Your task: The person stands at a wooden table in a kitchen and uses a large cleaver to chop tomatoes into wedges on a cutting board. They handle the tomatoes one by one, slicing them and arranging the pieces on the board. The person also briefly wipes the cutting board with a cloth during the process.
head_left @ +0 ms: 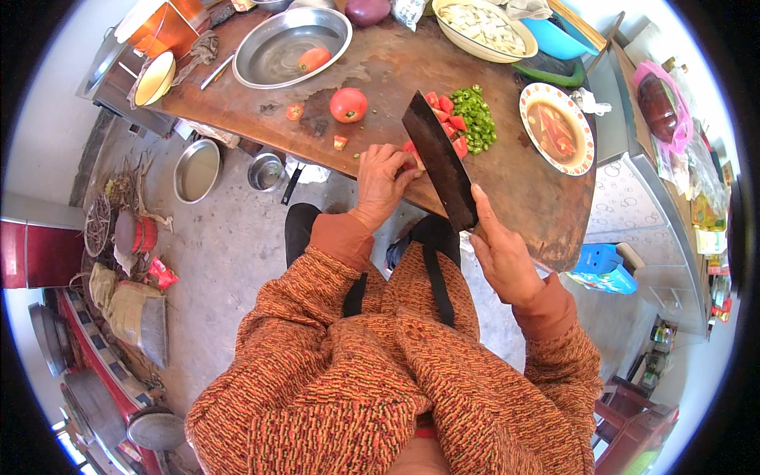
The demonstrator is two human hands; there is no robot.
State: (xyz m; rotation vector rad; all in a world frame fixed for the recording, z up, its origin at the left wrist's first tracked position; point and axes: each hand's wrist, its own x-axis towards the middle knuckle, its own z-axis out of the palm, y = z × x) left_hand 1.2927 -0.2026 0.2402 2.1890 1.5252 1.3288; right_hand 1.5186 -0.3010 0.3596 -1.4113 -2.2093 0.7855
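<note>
My right hand is closed round the handle of a broad dark cleaver, its blade slanting over the wooden table. To the left of the blade, my left hand has its fingers bent together on a piece of tomato, mostly hidden by the fingers and the blade. Tomato chunks lie just beyond the cleaver, touching a pile of chopped green peppers. A whole tomato sits farther left, with two small tomato scraps, one of them a trimmed end, near it.
On the wooden table stand a metal basin with a tomato, a bowl of pale cut pieces, a plate with reddish liquid and a long green vegetable. Below are a metal bowl and a small pan.
</note>
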